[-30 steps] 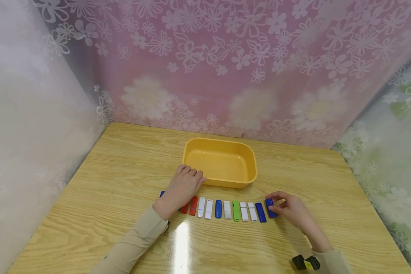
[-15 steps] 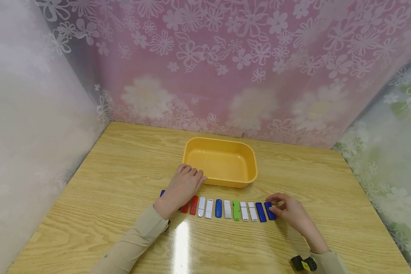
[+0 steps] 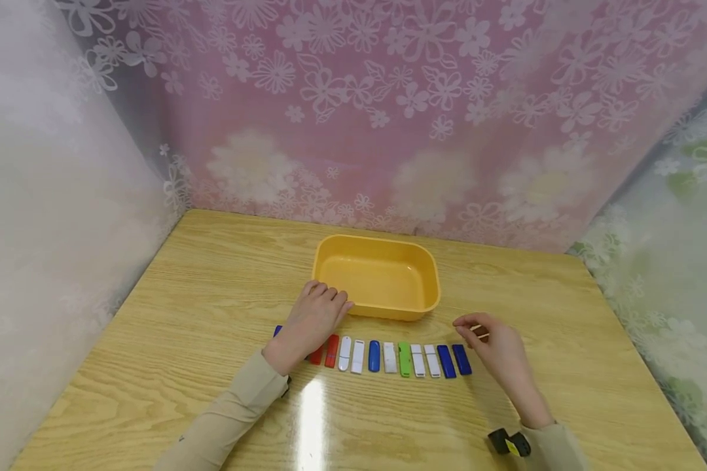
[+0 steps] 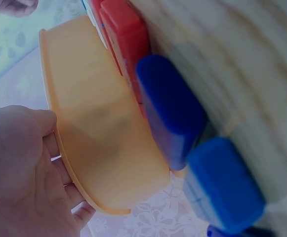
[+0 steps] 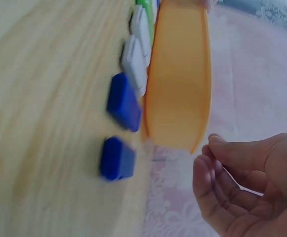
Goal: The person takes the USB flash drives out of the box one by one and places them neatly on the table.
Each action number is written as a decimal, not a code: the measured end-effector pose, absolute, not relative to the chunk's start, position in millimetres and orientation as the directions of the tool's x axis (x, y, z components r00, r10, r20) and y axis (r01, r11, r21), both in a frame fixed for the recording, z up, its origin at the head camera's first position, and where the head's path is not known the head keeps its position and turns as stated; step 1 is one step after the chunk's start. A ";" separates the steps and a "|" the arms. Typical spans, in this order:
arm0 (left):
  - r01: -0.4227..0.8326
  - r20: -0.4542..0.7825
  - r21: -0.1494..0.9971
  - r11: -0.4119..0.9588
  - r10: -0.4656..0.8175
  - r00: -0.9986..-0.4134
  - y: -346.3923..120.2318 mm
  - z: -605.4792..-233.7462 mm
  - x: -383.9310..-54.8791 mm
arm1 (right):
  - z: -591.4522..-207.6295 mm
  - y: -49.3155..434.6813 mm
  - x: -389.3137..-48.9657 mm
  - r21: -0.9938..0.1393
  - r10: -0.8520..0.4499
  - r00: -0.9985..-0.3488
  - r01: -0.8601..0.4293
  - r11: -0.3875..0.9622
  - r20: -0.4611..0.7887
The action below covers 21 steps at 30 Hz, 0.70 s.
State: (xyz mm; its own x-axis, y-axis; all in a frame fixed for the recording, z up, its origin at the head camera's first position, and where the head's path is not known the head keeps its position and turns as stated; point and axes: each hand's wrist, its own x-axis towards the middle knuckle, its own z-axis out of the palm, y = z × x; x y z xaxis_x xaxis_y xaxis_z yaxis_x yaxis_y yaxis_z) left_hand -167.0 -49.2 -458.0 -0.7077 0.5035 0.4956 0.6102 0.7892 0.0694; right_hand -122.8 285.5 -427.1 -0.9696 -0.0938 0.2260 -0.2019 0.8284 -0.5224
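Note:
In the head view a row of USB flash drives lies on the wooden table. My left hand [image 3: 313,320] grips the near left rim of the yellow bin [image 3: 397,314], thumb outside and fingers over the edge. Its forearm passes over the row's left part, hiding some drives; a dark blue USB flash drive [image 4: 170,111] and a red one [image 4: 126,32] show in the left wrist view. My right hand [image 3: 499,347] hovers behind the rightmost blue USB flash drive [image 3: 462,360], apart from it. Its thumb and fingers are loosely bent, with nothing between them.
White drives [image 3: 417,361], a green drive [image 3: 404,360] and another blue drive [image 3: 446,361] lie side by side before the bin. A flowered pink curtain [image 3: 353,163] hangs behind the table [image 3: 235,261]. Pale patterned cloth borders both sides.
My right hand was at the rightmost blue flash drive, which shifted left closer to its neighbour. The hand then let go and moved up and away. The left hand stays on the bin.

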 end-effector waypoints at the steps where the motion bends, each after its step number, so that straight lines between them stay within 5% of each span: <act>1: 0.610 0.497 0.068 0.790 0.503 -0.707 -49.4 -458.3 -167.6 | -425.8 281.4 -124.3 -0.514 -0.101 -0.962 -0.223 0.828 0.255; 13: 0.590 0.427 0.114 0.800 0.497 -0.756 -59.3 -455.9 -168.1 | -418.2 222.4 -146.6 -0.450 -0.189 -0.892 -0.379 0.809 0.411; 21: 0.533 0.340 0.253 0.807 0.442 -0.830 -57.6 -450.0 -162.9 | -418.7 197.8 -147.1 -0.388 -0.225 -0.870 -0.409 0.826 0.438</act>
